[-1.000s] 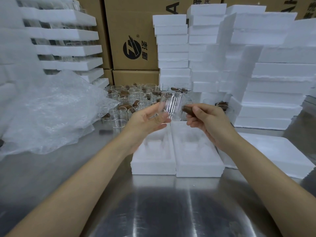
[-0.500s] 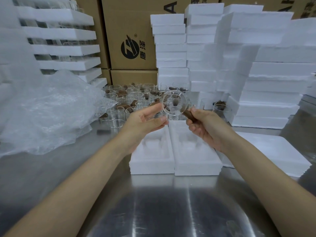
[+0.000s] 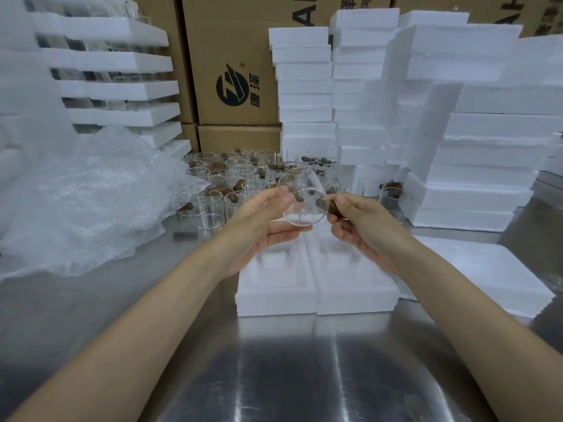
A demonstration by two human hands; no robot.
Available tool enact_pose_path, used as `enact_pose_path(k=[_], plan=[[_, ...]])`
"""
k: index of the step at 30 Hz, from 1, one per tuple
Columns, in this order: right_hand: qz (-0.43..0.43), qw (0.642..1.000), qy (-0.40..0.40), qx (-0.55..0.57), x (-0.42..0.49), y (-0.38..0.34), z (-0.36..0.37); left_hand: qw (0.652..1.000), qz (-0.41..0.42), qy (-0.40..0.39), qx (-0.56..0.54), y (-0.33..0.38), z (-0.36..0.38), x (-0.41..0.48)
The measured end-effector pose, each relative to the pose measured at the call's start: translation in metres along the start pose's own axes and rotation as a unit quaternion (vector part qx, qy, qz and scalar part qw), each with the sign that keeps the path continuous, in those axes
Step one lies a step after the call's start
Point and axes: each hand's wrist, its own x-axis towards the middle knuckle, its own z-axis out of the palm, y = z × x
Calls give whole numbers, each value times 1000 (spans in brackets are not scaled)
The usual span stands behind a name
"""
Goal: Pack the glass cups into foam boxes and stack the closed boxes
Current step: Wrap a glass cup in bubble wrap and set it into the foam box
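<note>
The glass cup point(image 3: 300, 197) between the two grips is smeared by motion, so its rim and base are hard to separate. Fingers of the right grip point(image 3: 365, 229) cover most of its brown handle point(image 3: 326, 206). The left grip point(image 3: 262, 233) hides part of the open foam box point(image 3: 274, 300) (its cavities' shape is unclear). The lettering on the carton point(image 3: 231, 41) is cut off at the top edge.

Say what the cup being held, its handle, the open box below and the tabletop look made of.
Glass cup: clear glass, glossy; the cups behind show through it. Handle: brown, matte, probably wood. Foam box: white expanded foam, matte, grainy edges. Table: brushed metal, likely stainless steel, with streaky reflections.
</note>
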Motion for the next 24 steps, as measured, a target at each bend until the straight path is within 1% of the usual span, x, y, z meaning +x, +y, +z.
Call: enact_pose_path(k=[2, 4, 6, 7, 8, 9, 10, 11, 12, 13, 14, 17, 18, 24], plan=[[-25, 999, -4, -20, -1, 0, 1, 1000, 1, 0, 6, 0, 2, -2], [-60, 995, 16, -80, -2, 1, 3, 999, 27, 15, 45, 2, 5, -3], [-107, 973, 71, -193, -2, 1, 5, 988, 86, 62, 111, 3, 9, -4], [-132, 961, 94, -226, -2, 1, 6, 976, 125, 96, 151, 5, 11, -5], [-153, 956, 104, -229, -3, -1, 7, 957, 168, 132, 198, 6, 11, -6], [-168, 959, 98, -205, -5, -2, 8, 925, 216, 167, 263, 7, 10, -8], [-176, 967, 79, -165, -6, -4, 10, 879, 262, 198, 346, 9, 9, -10], [-181, 974, 52, -126, -8, -5, 13, 821, 303, 218, 432, 10, 9, -13], [-187, 977, 25, -95, -10, -6, 16, 769, 334, 229, 494, 10, 9, -15], [-194, 978, 3, -72, -12, -5, 20, 743, 346, 235, 523, 8, 10, -15], [-196, 979, -9, -54, -13, -4, 24, 744, 340, 240, 523, 7, 13, -16], [-173, 985, -1, -16, -14, -1, 30, 805, 290, 245, 456, 0, 18, -14], [-163, 987, 5, -8, -14, -1, 30, 818, 274, 243, 444, -2, 17, -13], [-134, 990, 27, -22, -9, 4, 23, 842, 217, 234, 436, -11, 15, -9]])
